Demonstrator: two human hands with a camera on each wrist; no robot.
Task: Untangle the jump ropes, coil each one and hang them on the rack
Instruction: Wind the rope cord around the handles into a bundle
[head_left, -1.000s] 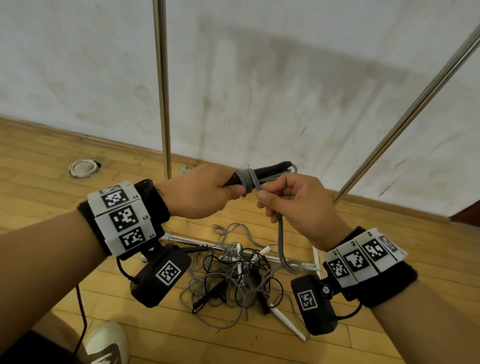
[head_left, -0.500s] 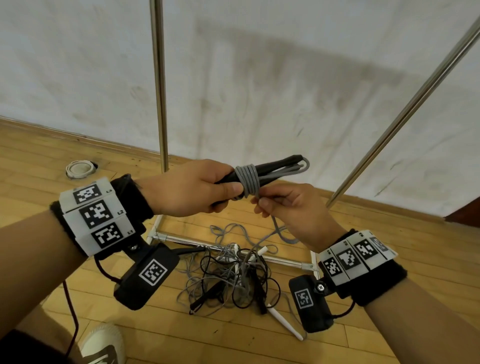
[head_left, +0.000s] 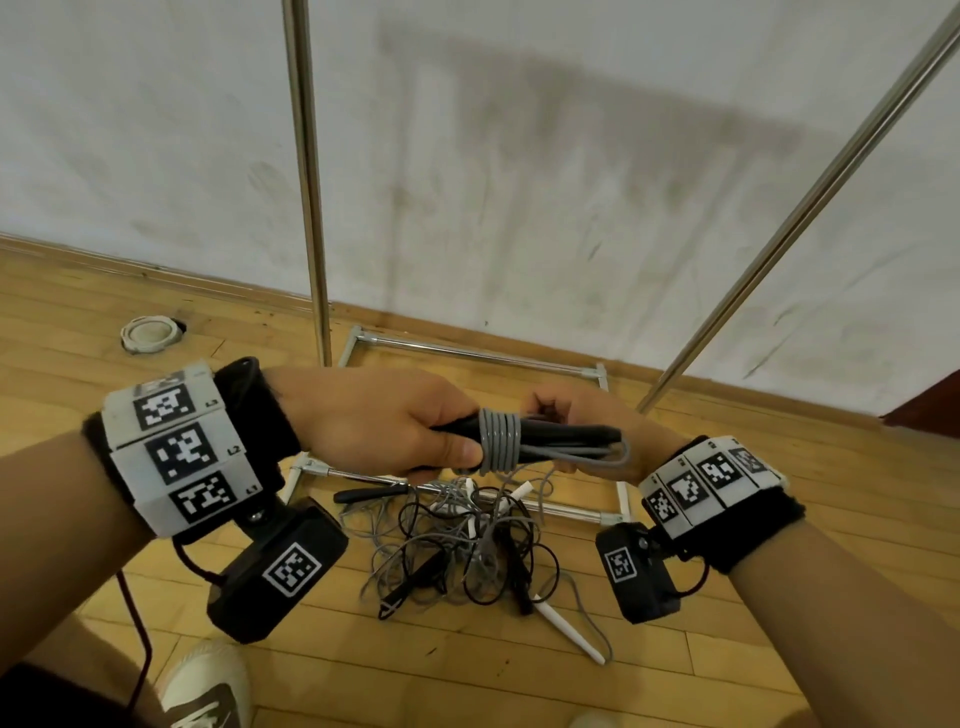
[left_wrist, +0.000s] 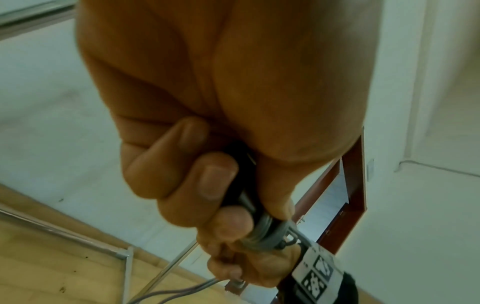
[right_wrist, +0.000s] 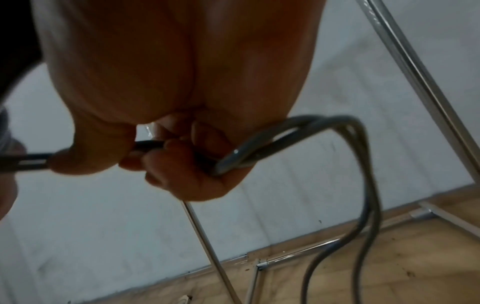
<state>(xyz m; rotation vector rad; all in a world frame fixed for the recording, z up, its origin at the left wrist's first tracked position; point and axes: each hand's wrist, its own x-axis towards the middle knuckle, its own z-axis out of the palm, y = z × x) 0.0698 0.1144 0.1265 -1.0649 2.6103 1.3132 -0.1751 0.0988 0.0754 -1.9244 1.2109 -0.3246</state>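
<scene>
Nearest to us, at the bottom edge, the toe of a shoe (head_left: 208, 686) rests on the wooden floor (head_left: 857, 525). Above it our two wrists carry marker bands and small black cameras. Our left hand (head_left: 374, 421) has its grip clenched around the black handles of the coiled grey jump rope (head_left: 500, 440), thumb pressed just beside the tight grey wraps that bind the bundle. Our right hand (head_left: 587, 415) meets it from the right, its grip curled around the far end of the same bundle, where the handles and the folded loops of grey cord stick out; in the right wrist view a couple of those loops arc out past the fingers and hang down. So the bundle is held level between both hands, in the air above the floor. Below and beyond the hands lies the tangle of remaining jump ropes (head_left: 467, 551), grey and black cords with white and black handles, sprawled partly over the near bar of the rack (head_left: 306, 171). The rack's base frame sits on the floor, one pole rising upright and another slanting up on the right. Farther left, a small round white fitting (head_left: 150, 333) sits in the floor near the scuffed white wall (head_left: 519, 130).
</scene>
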